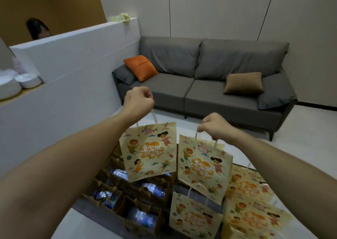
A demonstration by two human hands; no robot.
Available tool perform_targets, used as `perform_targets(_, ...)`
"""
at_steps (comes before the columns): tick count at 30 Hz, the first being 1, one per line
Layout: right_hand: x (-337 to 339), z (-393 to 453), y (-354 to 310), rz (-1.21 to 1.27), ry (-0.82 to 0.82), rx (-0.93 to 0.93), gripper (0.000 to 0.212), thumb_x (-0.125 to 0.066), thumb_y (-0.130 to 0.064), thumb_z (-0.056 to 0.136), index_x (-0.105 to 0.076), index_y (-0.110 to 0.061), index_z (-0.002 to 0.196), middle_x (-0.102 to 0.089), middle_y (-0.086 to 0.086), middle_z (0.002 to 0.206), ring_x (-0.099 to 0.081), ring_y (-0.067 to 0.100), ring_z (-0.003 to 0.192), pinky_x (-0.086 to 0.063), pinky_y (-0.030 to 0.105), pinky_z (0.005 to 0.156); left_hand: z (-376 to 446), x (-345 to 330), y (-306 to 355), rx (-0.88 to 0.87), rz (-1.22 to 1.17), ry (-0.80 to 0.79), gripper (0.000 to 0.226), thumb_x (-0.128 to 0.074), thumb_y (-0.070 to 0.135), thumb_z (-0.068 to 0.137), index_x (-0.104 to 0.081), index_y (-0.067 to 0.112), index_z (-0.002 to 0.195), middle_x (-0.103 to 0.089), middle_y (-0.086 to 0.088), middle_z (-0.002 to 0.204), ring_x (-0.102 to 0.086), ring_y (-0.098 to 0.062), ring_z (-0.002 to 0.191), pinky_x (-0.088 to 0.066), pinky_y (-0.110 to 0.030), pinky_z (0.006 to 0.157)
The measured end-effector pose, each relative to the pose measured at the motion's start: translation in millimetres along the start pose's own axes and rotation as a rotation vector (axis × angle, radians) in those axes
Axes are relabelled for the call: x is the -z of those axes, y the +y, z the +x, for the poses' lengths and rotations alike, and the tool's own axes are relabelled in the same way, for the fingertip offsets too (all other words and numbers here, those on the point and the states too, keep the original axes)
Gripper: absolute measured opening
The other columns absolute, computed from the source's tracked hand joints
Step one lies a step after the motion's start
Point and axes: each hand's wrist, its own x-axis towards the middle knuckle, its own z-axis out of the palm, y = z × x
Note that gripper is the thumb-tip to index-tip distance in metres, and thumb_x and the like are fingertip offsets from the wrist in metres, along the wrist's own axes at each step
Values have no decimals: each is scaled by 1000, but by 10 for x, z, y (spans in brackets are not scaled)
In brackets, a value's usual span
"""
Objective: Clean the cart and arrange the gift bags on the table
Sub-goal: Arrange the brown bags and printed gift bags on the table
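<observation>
My left hand (138,101) grips the paper handles of a yellow cartoon-printed gift bag (149,152), which hangs in the air. My right hand (214,126) grips the handles of a second matching gift bag (203,168), hanging slightly lower. Below them a dark surface (85,207) carries several open brown bags (140,215) with shiny wrapped contents on the left. More yellow gift bags (196,218) stand upright on the right; some of them (255,213) are blurred at the frame's edge.
A grey sofa (200,91) with an orange cushion (140,67) and a brown cushion (244,82) stands ahead. A white partition wall (73,60) runs along the left, with white bowls (27,81) on a ledge. A person's head (37,28) shows behind the partition.
</observation>
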Motion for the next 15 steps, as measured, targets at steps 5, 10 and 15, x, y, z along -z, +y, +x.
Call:
perform_targets(5,-487,272,383,-100,-53,-75,25,-70,-20,90,-67,-4,71,-61,7,67,-59,19,60,-46,28,51,36,-22,3,33,24,-14,17,-54,6,70,-64,19,67,-65,-4,69,-63,-25,75,-57,-40,67)
perform_targets(10,-815,431,832,-158,-167,-146,22,-73,-24,86,-70,-3,79,-60,7,73,-60,19,65,-50,33,59,84,-15,55,34,16,-17,19,-52,3,69,-64,17,67,-66,-6,69,-62,-25,74,-55,-40,65)
perform_targets(15,-1023,458,1039,-263,-241,-167,24,-69,-26,91,-70,-2,86,-63,10,81,-59,18,71,-46,31,61,138,2,69,39,12,-34,21,-53,-1,71,-65,16,71,-65,-5,73,-62,-23,78,-57,-41,70)
